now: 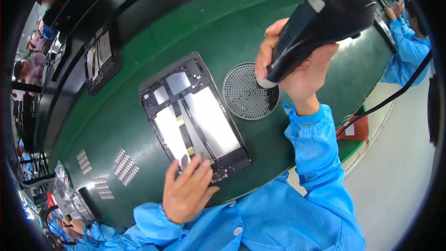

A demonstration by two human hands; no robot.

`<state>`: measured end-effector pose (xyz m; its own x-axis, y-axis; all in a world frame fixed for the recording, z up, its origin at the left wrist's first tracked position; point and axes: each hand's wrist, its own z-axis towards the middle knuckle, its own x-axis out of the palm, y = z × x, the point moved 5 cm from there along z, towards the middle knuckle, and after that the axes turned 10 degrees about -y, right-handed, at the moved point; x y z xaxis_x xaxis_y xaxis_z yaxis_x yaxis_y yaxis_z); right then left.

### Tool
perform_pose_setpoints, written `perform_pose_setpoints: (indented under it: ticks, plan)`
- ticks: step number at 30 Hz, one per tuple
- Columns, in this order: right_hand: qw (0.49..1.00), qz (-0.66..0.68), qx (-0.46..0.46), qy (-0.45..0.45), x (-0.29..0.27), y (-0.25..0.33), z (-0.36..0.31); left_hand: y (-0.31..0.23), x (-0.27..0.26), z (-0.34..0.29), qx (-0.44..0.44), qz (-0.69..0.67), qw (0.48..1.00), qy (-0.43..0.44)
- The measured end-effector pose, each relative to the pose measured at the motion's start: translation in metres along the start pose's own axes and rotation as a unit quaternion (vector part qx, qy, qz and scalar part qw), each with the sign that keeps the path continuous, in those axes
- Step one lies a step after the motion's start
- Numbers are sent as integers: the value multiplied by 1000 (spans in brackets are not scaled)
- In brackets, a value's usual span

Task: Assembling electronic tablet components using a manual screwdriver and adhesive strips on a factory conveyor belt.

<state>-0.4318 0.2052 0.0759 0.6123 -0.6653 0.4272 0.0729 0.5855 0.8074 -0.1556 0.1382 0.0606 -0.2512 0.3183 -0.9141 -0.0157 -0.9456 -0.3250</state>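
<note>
My right hand [302, 74] is wrapped round a thick black electric screwdriver [320, 28], raised and tilted. Its pale lower end sits over the round perforated screw tray [241, 88], where small dark pieces fill holes on the right side. Left of the tray lies an opened tablet [211, 121], its insides facing up: silvery battery panels, dark ribbon strips and a black frame. My left hand [188, 190] rests with spread fingers on the tablet's near edge, holding nothing. The screwdriver's working tip is too hidden to make out.
Sheets of small silvery parts [126, 166] lie on the green table [181, 28] at the left. Another opened tablet [101, 60] stands on the dark raised rail further off. A black cable [395, 95] hangs at the right, near a red bin [357, 129]. A person in blue [411, 49] works at the far right.
</note>
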Motion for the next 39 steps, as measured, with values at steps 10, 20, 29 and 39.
perform_pose_setpoints:
  ticks: [10, 20, 29, 39]
  plan:
    - [1000, -8, -5, -26, -11, -25, 16, 186, 11, 104, -183, -253, 889, -334]
    - [996, -81, 22, 8, -30, -35, 28, 190, 33, 118, -276, -203, 858, -383]
    - [1000, 1, 11, -20, -36, -34, 32, 154, -13, 122, -235, -154, 859, -429]
    - [1000, -10, 0, -12, -8, -38, 14, 151, -43, 61, -197, -107, 899, -376]
